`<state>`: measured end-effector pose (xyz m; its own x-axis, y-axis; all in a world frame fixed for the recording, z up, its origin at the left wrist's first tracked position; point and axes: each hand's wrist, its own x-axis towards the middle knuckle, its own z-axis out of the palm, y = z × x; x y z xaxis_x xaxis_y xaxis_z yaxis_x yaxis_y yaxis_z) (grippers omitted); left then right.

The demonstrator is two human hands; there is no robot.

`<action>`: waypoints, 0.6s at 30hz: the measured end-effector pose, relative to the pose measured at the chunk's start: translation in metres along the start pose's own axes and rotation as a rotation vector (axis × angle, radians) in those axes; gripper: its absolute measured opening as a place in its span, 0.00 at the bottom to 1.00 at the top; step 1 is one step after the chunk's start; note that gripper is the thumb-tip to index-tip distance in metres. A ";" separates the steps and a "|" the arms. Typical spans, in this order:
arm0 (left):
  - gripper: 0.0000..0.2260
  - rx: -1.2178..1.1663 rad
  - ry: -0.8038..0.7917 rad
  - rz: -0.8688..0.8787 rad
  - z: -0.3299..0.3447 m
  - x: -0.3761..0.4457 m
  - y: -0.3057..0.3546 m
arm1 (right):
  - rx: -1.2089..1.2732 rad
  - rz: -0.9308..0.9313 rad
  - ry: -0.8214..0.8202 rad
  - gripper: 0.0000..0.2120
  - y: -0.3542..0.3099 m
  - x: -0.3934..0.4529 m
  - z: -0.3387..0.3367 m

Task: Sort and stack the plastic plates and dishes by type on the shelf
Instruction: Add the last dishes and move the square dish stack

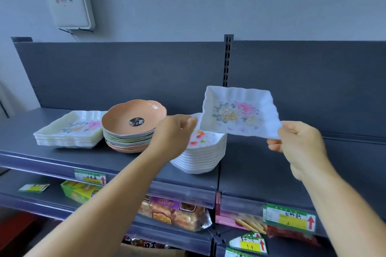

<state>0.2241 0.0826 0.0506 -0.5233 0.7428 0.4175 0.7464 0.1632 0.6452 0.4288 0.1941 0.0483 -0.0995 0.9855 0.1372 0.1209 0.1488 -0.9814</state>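
Three stacks stand on the dark grey shelf (62, 158), all below and left of the held dish: white square floral trays (69, 131) farthest left, round scalloped plates (131, 129) with an orange one on top touching that stack, and white floral dishes (204, 154) directly under the grip. Grey back panel (125, 73) behind; pale wall above carries a white box (69, 1). Price tags (90, 177) clipped along the shelf edge; lower shelves hold packaged snacks (173, 213).

Print on tags and the plate's black sticker is too blurred to read. Left forearm covers part of the white dish stack; number of dishes per stack unclear.

Rectangular white floral dish (240, 111) held in the air, tilted with its face toward the camera. Right hand (298, 144) pinches its near right corner, thumb on top, fingers curled beneath. Left hand (173, 133) is at the dish's left edge, fingertips curled; whether it actually grips the rim cannot be told
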 end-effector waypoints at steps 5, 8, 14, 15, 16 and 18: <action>0.16 -0.099 0.093 -0.061 -0.009 0.002 -0.001 | 0.047 -0.061 -0.145 0.13 -0.011 -0.002 0.026; 0.15 -0.083 0.180 -0.164 -0.025 0.003 -0.015 | 0.069 -0.104 -0.245 0.11 -0.019 -0.001 0.047; 0.11 -0.032 0.364 -0.319 -0.066 -0.004 -0.048 | 0.080 -0.241 -0.382 0.14 -0.033 -0.019 0.101; 0.10 -0.043 0.388 -0.339 -0.075 -0.006 -0.054 | 0.062 -0.273 -0.410 0.11 -0.034 -0.024 0.111; 0.10 -0.051 0.415 -0.355 -0.085 -0.009 -0.059 | 0.035 -0.312 -0.441 0.08 -0.036 -0.029 0.120; 0.09 -0.021 0.471 -0.378 -0.104 -0.015 -0.070 | -0.014 -0.407 -0.504 0.08 -0.040 -0.040 0.141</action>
<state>0.1366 -0.0076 0.0661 -0.8803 0.2673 0.3918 0.4670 0.3434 0.8148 0.2890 0.1373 0.0633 -0.5911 0.6917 0.4149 -0.0118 0.5069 -0.8619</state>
